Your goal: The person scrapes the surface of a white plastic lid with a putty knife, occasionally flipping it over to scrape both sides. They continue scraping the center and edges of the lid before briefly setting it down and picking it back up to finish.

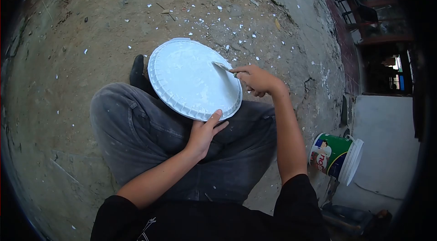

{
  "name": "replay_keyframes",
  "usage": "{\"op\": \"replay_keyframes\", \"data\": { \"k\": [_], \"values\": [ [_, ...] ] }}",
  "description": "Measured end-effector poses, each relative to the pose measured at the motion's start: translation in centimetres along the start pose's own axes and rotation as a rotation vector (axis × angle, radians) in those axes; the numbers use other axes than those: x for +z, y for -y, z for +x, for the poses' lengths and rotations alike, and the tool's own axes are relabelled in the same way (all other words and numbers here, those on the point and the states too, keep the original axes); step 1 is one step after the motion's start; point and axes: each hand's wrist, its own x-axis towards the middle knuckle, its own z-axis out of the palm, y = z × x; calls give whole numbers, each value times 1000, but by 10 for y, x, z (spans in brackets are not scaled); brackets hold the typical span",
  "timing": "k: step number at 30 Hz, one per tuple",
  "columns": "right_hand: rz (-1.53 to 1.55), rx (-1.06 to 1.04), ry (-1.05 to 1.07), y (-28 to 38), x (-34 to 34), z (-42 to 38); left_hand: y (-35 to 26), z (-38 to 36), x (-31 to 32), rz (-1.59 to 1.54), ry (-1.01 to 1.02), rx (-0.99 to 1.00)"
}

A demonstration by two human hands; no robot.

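A round white bucket lid (pixel 191 77) with a ribbed rim rests tilted across my lap, its face toward me. My left hand (pixel 205 134) grips the lid's lower edge, the thumb on top and other fingers partly hidden beneath. In my right hand (pixel 259 81) is a scraper (pixel 222 66), its thin metal blade against the right part of the lid's face. The fingers wrap round the handle, so most of it is hidden. Faint whitish patches mark the lid's surface.
Dirt ground (pixel 104 27) around me is strewn with small white flakes. To my right, a green and white paint bucket (pixel 330 155) stands by a pale wall (pixel 382 136). Stacked dark chairs (pixel 359 9) are at the upper right. My crossed legs (pixel 136 127) lie under the lid.
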Motion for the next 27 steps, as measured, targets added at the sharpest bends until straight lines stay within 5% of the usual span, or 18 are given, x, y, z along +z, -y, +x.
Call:
{"op": "replay_keyframes", "data": {
  "k": [12,14,17,18,20,23,27],
  "values": [
    [-378,67,154,16,-12,-77,-1,-1,0,-15,-1,-17],
    [-519,-411,11,-24,-7,-68,0,0,-1,-18,8,-22],
    [-483,-416,-24,-18,-3,-60,0,1,-2,-20,-3,-27],
    [-481,-414,-26,-8,0,-56,0,1,-2,-13,-5,-21],
    [-402,-61,-17,20,2,-45,-1,0,0,1,-4,-14],
    [-431,79,25,45,-1,-39,-2,-1,0,8,-4,-9],
    [-542,27,-7,37,-2,-54,0,1,-3,5,19,-12]
  ]
}}
